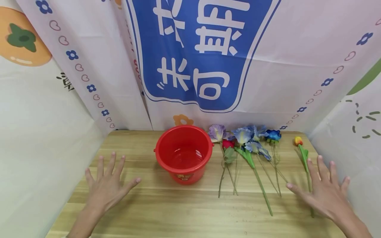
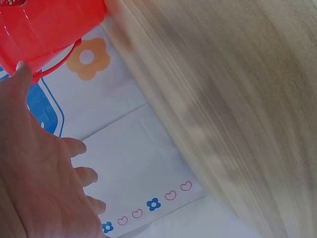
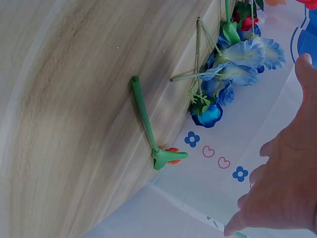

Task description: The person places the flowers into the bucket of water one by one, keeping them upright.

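Note:
My left hand (image 1: 105, 190) is spread palm down over the left of the wooden table, holding nothing. A red plastic bucket (image 1: 183, 178) stands upright to its right, with nothing inside; its handle (image 2: 62, 63) shows in the left wrist view. Over the table's right side, my right hand (image 1: 325, 195) is spread too, holding nothing. It overlaps the stem of a red-and-yellow tulip (image 1: 298, 141) in the head view. Left of that hand lie a blue rose (image 1: 273, 135), light blue irises (image 1: 242, 135), a purple iris (image 1: 218, 132) and a red rose (image 1: 228, 144).
The wooden table (image 1: 178, 211) ends at a back curtain (image 1: 282, 82) with a blue printed panel. White printed cloth (image 1: 38, 138) hangs on the left, and more cloth (image 1: 361, 158) on the right. A bare green stem (image 1: 262, 188) runs toward the table's front.

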Action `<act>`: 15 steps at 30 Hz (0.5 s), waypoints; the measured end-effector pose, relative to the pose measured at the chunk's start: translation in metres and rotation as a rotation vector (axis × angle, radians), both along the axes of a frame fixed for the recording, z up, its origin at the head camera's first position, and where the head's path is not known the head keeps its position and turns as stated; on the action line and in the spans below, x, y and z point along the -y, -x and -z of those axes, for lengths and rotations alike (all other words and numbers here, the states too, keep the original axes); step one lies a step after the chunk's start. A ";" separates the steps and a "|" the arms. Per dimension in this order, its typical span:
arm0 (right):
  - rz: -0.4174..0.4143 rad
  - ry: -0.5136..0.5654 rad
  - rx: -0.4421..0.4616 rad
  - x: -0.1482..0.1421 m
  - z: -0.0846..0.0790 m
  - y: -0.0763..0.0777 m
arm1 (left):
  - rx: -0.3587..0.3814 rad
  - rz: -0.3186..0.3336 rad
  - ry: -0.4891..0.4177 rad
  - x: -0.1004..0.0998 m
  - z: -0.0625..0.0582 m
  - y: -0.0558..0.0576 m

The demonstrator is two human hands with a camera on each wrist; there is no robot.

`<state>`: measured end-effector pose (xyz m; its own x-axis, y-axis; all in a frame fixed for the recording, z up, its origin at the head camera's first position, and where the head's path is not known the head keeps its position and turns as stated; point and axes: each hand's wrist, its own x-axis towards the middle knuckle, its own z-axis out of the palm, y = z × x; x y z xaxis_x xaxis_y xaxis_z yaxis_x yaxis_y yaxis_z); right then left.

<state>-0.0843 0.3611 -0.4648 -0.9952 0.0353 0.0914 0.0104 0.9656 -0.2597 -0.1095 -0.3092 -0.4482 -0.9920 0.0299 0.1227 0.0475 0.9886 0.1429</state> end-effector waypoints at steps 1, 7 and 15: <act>0.000 0.000 0.001 0.000 0.000 -0.001 | 0.003 0.000 0.000 -0.001 0.001 0.000; -0.018 0.011 -0.017 0.007 -0.001 0.002 | -0.014 0.004 -0.019 -0.002 -0.001 0.002; -0.053 0.123 -0.015 0.021 -0.002 0.011 | -0.030 0.066 -0.128 -0.011 -0.005 0.010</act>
